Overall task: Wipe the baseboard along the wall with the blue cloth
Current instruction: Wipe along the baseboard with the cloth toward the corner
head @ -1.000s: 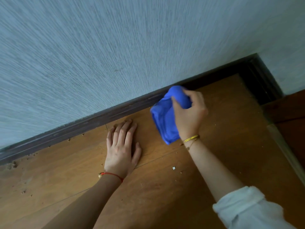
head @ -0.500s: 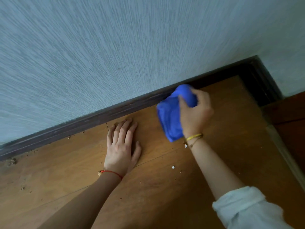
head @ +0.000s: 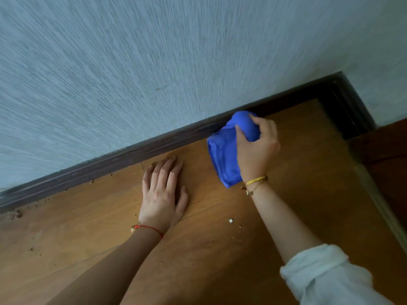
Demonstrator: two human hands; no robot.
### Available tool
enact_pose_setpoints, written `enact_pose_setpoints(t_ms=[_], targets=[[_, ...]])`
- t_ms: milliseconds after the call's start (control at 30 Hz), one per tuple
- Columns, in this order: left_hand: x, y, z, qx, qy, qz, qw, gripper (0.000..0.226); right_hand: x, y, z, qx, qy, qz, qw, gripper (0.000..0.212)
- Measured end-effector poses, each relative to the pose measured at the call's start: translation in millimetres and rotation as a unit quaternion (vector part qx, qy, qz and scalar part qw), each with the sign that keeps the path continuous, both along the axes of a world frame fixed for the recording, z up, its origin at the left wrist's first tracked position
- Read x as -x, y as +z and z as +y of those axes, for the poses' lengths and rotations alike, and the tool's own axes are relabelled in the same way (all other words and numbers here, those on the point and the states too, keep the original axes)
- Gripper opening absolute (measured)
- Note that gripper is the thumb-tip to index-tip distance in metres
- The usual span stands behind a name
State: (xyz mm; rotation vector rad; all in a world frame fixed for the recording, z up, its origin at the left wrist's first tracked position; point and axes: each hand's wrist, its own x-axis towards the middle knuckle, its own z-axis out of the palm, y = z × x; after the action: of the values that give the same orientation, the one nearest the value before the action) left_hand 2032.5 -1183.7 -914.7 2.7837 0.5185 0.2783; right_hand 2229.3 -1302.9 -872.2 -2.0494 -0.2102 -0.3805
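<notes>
While the right hand (head: pixel 257 148) curls its fingers (head: pixel 265 128) and thumb round the bunched blue microfibre cloth (head: pixel 222 157), the top of the wad presses against the dark painted wooden baseboard (head: pixel 123 156) where the pale textured wall (head: pixel 154 62) meets the brown wooden floor (head: pixel 220 249). That contact sits right of the middle, near the corner on the far right. A loose tail of cloth hangs down under the wrist, towards the floor. Left of it, the left hand (head: pixel 161 194) lies flat on the floor just beside the baseboard, fingers straight and close together, thumb out, likely propping the body.

Several things could go wrong. Crumbs and grit lie along the baseboard's foot to the left; a dragging tail could smear them along rather than lift them. Because the grip holds only the upper bulge, the cloth may slip or unroll under pressure. The propping hand also sits in the path of any stroke leftward.
</notes>
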Motion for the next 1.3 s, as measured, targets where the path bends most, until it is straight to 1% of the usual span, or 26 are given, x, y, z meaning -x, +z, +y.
enact_pose_setpoints(t_ms=[67, 133, 200, 267, 367, 400, 467, 533, 567, 633, 767, 867, 933, 1033, 1100, 1167, 1300], targets=[[0, 0, 0, -0.003, 0.003, 0.003, 1.000, 0.057, -12, 4, -4, -0.008, -0.043, 0.013, 0.999, 0.023], [0, -1, 0, -0.006, 0.002, -0.003, 1.000, 0.056, -5, 5, 3, -0.006, -0.048, 0.012, 0.999, 0.020], [-1, -2, 0, -0.008, 0.002, -0.009, 1.000, 0.056, 16, 2, 19, -0.002, -0.012, -0.011, 1.000, 0.018], [-1, -3, 0, -0.015, 0.002, -0.009, 1.000, 0.057, 38, -2, 31, 0.011, 0.049, -0.024, 0.998, 0.016], [0, -2, 1, -0.016, 0.000, -0.011, 1.000, 0.058, 42, -4, 31, 0.021, 0.091, -0.037, 0.995, 0.017], [0, -2, 1, -0.016, -0.002, -0.010, 1.000, 0.058, 37, -3, 27, 0.024, 0.082, -0.035, 0.996, 0.018], [1, -1, 1, -0.014, -0.003, -0.009, 1.000, 0.057, 22, -3, 17, 0.016, 0.018, -0.020, 1.000, 0.018], [2, -2, 0, -0.013, 0.002, -0.010, 1.000, 0.056, 6, -1, 9, -0.012, -0.051, 0.010, 0.999, 0.019], [3, -2, 0, -0.012, 0.006, -0.011, 1.000, 0.055, 2, 0, 8, -0.020, -0.061, 0.022, 0.998, 0.019], [4, -2, 1, -0.009, 0.010, -0.016, 1.000, 0.055, 10, 0, 14, -0.009, -0.037, 0.018, 0.999, 0.019], [4, -4, 0, -0.013, 0.019, -0.017, 1.000, 0.055, 53, -5, 38, 0.014, 0.072, -0.007, 0.997, 0.017], [10, -6, 2, -0.014, 0.035, -0.017, 0.999, 0.054, 56, -6, 42, 0.019, 0.099, -0.006, 0.995, 0.017], [18, -5, 5, -0.012, 0.040, -0.016, 0.999, 0.054, 45, -5, 33, 0.009, 0.069, 0.002, 0.998, 0.016], [27, -4, 12, -0.014, 0.044, -0.009, 0.999, 0.053, 23, -2, 21, -0.006, -0.015, 0.008, 1.000, 0.019], [30, -4, 14, -0.013, 0.048, -0.008, 0.999, 0.053, 22, 0, 22, -0.010, -0.029, 0.014, 0.999, 0.019], [31, -5, 15, -0.011, 0.048, -0.006, 0.999, 0.053, 35, -1, 31, -0.002, 0.003, 0.003, 1.000, 0.017], [30, -4, 15, -0.006, 0.048, -0.006, 0.999, 0.055, 66, -6, 46, 0.024, 0.109, -0.001, 0.994, 0.017]])
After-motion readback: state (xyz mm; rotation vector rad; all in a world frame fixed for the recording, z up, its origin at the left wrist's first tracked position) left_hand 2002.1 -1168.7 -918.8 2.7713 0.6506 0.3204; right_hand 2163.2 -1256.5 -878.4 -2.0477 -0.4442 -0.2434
